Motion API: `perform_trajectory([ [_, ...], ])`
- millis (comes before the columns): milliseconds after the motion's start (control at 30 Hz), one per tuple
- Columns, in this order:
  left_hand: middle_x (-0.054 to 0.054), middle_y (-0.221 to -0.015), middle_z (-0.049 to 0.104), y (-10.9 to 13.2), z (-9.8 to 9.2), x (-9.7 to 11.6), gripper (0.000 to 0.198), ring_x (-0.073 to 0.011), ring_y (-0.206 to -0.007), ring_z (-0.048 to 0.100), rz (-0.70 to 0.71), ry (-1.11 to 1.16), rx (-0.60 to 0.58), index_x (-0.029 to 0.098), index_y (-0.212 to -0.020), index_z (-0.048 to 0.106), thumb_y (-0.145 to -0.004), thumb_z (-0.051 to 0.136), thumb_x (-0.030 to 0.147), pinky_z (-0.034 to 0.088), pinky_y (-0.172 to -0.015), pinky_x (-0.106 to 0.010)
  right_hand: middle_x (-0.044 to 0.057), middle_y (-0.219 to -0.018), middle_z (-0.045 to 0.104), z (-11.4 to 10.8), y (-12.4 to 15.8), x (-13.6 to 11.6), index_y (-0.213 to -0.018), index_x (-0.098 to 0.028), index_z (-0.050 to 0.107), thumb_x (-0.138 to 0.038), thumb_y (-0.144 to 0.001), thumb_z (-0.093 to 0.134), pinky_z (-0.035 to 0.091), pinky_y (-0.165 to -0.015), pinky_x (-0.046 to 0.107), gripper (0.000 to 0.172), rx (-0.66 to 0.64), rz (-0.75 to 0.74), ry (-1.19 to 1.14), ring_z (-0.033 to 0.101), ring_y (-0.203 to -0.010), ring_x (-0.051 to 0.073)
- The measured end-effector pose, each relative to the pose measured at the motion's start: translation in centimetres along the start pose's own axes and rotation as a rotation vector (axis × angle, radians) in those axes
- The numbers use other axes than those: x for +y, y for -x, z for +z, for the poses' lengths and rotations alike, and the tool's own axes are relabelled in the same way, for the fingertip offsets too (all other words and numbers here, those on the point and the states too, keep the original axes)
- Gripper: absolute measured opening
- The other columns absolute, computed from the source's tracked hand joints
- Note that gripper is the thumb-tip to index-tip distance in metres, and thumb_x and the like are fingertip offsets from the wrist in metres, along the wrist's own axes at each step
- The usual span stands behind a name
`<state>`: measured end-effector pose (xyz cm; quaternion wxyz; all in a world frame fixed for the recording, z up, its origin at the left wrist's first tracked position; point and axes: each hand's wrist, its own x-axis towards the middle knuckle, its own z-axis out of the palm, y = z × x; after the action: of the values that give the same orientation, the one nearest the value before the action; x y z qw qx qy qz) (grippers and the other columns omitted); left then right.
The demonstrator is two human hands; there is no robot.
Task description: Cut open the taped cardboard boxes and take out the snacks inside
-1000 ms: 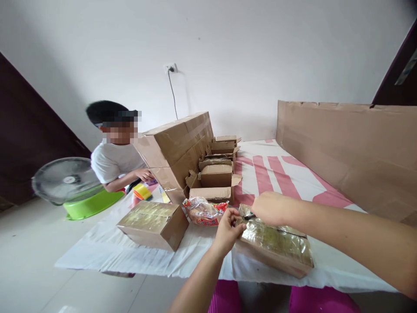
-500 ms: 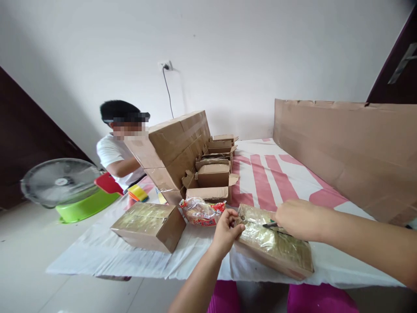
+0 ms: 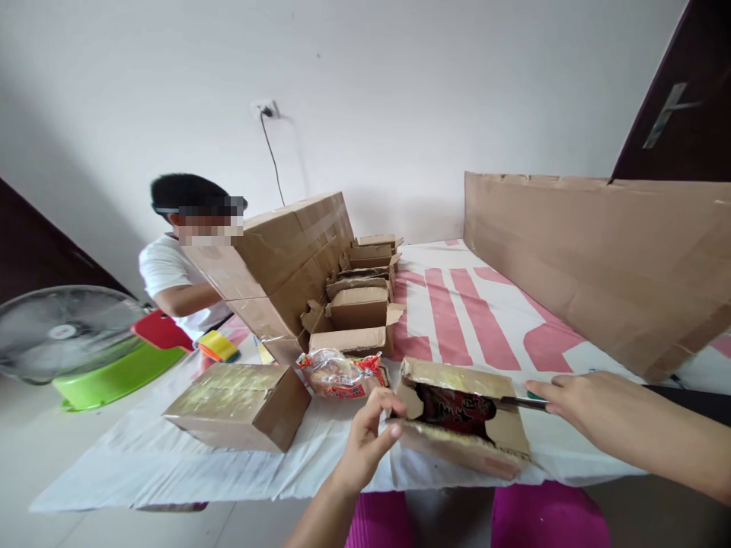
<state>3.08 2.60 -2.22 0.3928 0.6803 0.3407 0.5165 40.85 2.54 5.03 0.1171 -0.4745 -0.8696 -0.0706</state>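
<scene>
Right in front of me lies a small cardboard box (image 3: 457, 449), its taped top slit and parted. Dark red packaging with black print (image 3: 457, 407) shows through the gap. My left hand (image 3: 371, 434) is closed at the box's left end, thumb and fingers pinching its edge. At the right end my right hand (image 3: 582, 399) grips a cutting tool (image 3: 524, 402) with a metal blade and a green part at the handle. Its blade lies over the box's right flap; the grip is mostly hidden. A clear and red snack package (image 3: 339, 373) sits just beyond my left hand.
Another taped box (image 3: 228, 403) stands left on the cloth-covered table (image 3: 114, 472). Several open boxes (image 3: 357, 304) line a stacked carton wall (image 3: 285, 259). A large cardboard panel (image 3: 571, 259) stands right. Across sits a person (image 3: 177, 266), near a fan (image 3: 62, 331) and yellow-orange sponge (image 3: 218, 346).
The box top has gone from taped closed to parted, exposing the red packaging. My right hand has moved right with the cutting tool. The view has shifted slightly right.
</scene>
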Motion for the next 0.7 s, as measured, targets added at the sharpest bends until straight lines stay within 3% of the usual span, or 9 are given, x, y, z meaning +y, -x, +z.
perform_trajectory([
  [100,-0.006,-0.076,0.063,1.0,0.0,1.3,0.056,-0.0211,-0.081,0.053,0.143,-0.091,-0.199,0.020,-0.078,0.069,-0.092,0.039,0.066,0.040,-0.086,-0.039,0.002,-0.093,0.078,0.9,0.7,-0.2,-0.119,-0.033,0.066,-0.024,-0.093,0.046,0.047,-0.052,0.032,0.034,-0.079,0.000,-0.022,0.071,-0.065,0.023],
  [233,-0.004,-0.076,0.063,2.0,0.9,1.7,0.026,-0.0197,-0.083,0.053,0.201,-0.383,-0.171,0.020,-0.079,0.063,-0.096,0.054,0.037,0.041,-0.082,-0.036,0.004,-0.119,0.073,2.4,1.7,0.5,-0.127,-0.031,0.062,-0.036,-0.097,0.041,0.057,-0.076,0.037,0.037,0.014,0.127,-0.199,0.073,-0.095,0.027],
  [333,-0.004,-0.081,0.063,2.2,1.4,1.5,0.005,-0.0194,-0.085,0.053,0.274,-0.556,-0.142,0.021,-0.089,0.061,-0.093,0.058,0.020,0.042,-0.079,-0.033,0.005,-0.112,0.075,4.4,2.2,2.3,-0.129,-0.027,0.061,-0.043,-0.097,0.036,0.057,-0.077,0.037,0.043,0.018,0.370,-0.335,0.074,-0.086,0.026],
  [400,-0.005,-0.086,0.064,1.8,1.5,1.6,0.010,-0.0190,-0.084,0.054,0.285,-0.631,-0.118,0.020,-0.095,0.060,-0.094,0.052,0.015,0.042,-0.077,-0.033,0.007,-0.102,0.078,6.4,2.3,3.5,-0.128,-0.023,0.061,-0.041,-0.097,0.031,0.057,-0.070,0.036,0.047,-0.061,0.521,-0.355,0.074,-0.074,0.025],
  [500,-0.006,-0.095,0.067,0.4,1.4,2.4,0.020,-0.0188,-0.087,0.057,0.296,-0.725,-0.153,0.021,-0.099,0.061,-0.096,0.043,0.012,0.041,-0.079,-0.034,0.010,-0.105,0.077,10.0,2.5,4.5,-0.121,-0.020,0.065,-0.035,-0.095,0.033,0.055,-0.076,0.036,0.044,-0.212,0.537,-0.261,0.074,-0.088,0.027],
  [600,-0.005,-0.105,0.071,-1.5,1.5,3.6,0.026,-0.0204,-0.103,0.060,0.313,-0.785,-0.369,0.022,-0.106,0.062,-0.094,0.043,0.009,0.038,-0.092,-0.038,0.012,-0.105,0.076,12.8,2.6,4.4,-0.112,-0.020,0.069,-0.032,-0.092,0.040,0.053,-0.075,0.037,0.037,-0.271,0.483,-0.209,0.072,-0.094,0.031],
  [700,-0.003,-0.110,0.072,-3.3,1.8,4.5,0.035,-0.0213,-0.113,0.059,0.305,-0.814,-0.640,0.024,-0.112,0.063,-0.086,0.047,0.006,0.029,-0.108,-0.043,0.015,-0.095,0.076,13.7,2.4,3.9,-0.105,-0.017,0.072,-0.028,-0.089,0.047,0.053,-0.072,0.040,0.032,-0.266,0.451,-0.189,0.072,-0.088,0.033],
])
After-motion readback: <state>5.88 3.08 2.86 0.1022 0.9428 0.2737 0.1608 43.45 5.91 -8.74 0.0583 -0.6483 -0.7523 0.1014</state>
